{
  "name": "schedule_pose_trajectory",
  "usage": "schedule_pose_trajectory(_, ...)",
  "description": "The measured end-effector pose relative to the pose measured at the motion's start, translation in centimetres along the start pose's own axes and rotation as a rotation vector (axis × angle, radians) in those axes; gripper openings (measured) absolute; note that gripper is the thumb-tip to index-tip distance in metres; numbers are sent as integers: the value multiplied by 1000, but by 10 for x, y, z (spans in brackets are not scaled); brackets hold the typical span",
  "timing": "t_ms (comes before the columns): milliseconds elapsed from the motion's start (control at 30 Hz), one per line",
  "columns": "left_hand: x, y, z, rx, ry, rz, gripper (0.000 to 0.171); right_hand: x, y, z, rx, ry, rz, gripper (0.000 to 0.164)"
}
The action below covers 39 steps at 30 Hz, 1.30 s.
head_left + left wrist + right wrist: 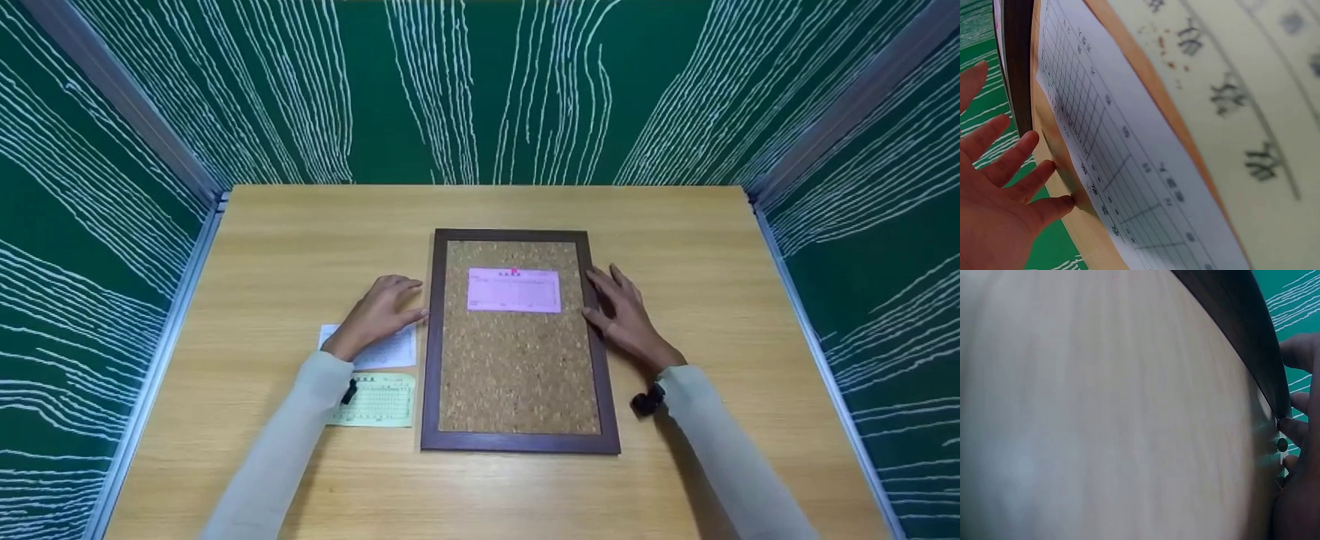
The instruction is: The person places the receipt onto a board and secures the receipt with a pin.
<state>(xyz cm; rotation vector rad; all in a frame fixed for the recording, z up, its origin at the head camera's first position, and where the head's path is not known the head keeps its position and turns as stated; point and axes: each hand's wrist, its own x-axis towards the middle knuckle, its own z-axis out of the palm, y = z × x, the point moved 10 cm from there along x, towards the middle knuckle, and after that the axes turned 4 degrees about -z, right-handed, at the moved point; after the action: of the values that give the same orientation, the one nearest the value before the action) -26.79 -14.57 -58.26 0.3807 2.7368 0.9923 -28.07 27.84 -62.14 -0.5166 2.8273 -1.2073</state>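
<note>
A corkboard (pixel 517 375) with a dark brown frame lies on the table, its long sides running away from me. A pink printed slip (pixel 514 292) sits on its upper half, with a small red pin (pixel 514 271) at its top edge. My right hand (pixel 626 319) touches the right side of the frame with thumb and fingertips; the right wrist view shows the fingers along the frame's edge (pixel 1241 332). My left hand (pixel 382 311) hovers beside the left side of the frame, fingers spread loosely, holding nothing. Under it lies a white printed slip (pixel 390 351), partly covered by hand and wrist.
A green printed slip (pixel 382 401) lies just nearer than the white one, left of the board, partly hidden by the left sleeve. The wooden table (pixel 517 495) is bounded by green walls (pixel 495 90) with white wavy lines at the back and both sides.
</note>
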Motion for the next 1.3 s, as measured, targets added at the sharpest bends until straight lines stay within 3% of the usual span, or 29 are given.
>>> schedule_pose_trajectory(367, -20, -11, -2, 17, 12, -7, 63, 1, -2, -1, 1, 31, -45, 71)
schedule_pose_trajectory(1067, -51, -28, -11, 3, 69, 30, 59, 1, 3, 0, -12, 14, -1, 73)
schedule_pose_trajectory(1300, -56, -33, -15, 0, 73, 13, 57, 2, 0, 1, 5, 10, -46, 74)
